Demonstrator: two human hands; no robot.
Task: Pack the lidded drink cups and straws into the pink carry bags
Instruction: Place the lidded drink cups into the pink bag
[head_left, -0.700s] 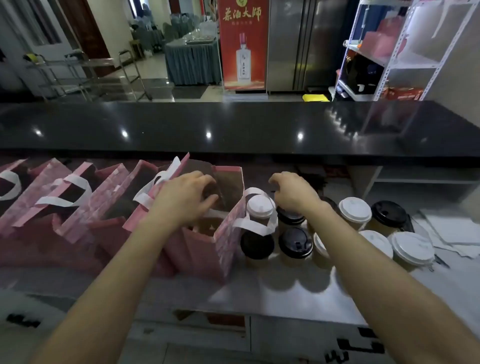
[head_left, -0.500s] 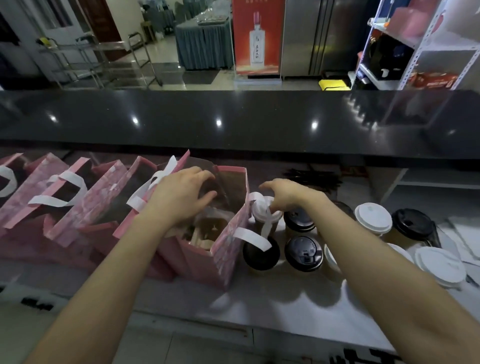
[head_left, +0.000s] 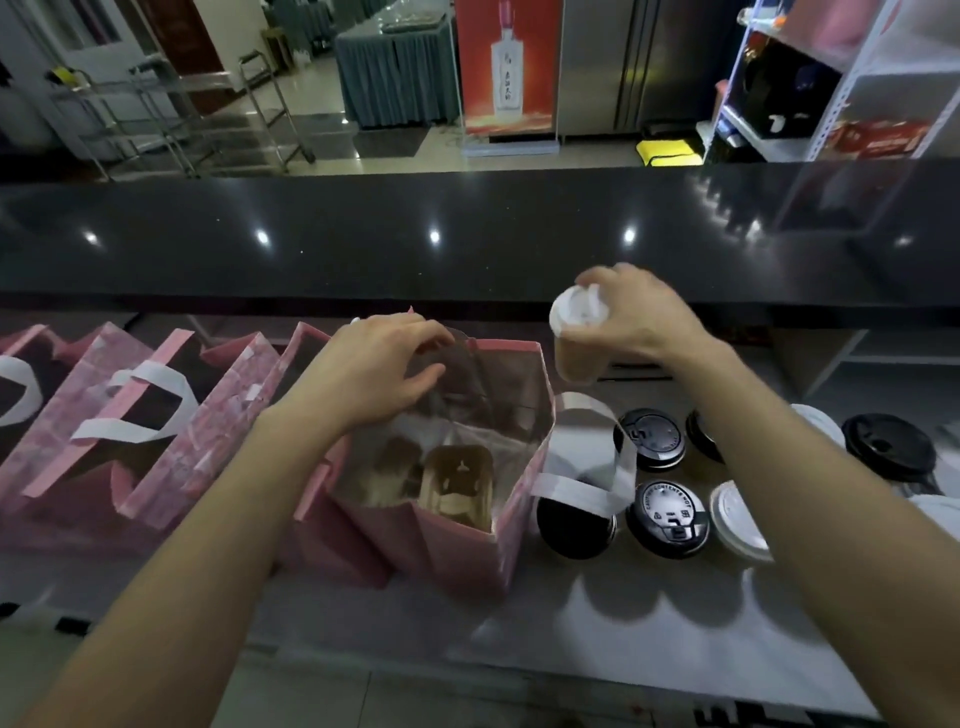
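An open pink carry bag (head_left: 441, 540) with white handles stands on the counter in front of me, a brown cardboard cup holder (head_left: 457, 483) at its bottom. My left hand (head_left: 379, 374) grips the bag's far left rim and holds it open. My right hand (head_left: 644, 317) grips a white-lidded cup (head_left: 576, 338) of light brown drink, tilted, in the air just right of the bag's top. Several black-lidded cups (head_left: 667, 517) and white-lidded cups (head_left: 737, 519) stand on the counter to the right of the bag. No straws are visible.
More pink bags (head_left: 130, 415) stand in a row to the left. A raised black glossy counter (head_left: 467, 234) runs across behind the work surface. The light work surface (head_left: 649, 623) lies near me. Shelving (head_left: 810, 93) stands at far right.
My right hand has gripped the white-lidded cup and lifted it off the counter, up beside the bag's top. My left hand stays on the bag rim. The view has tilted downward.
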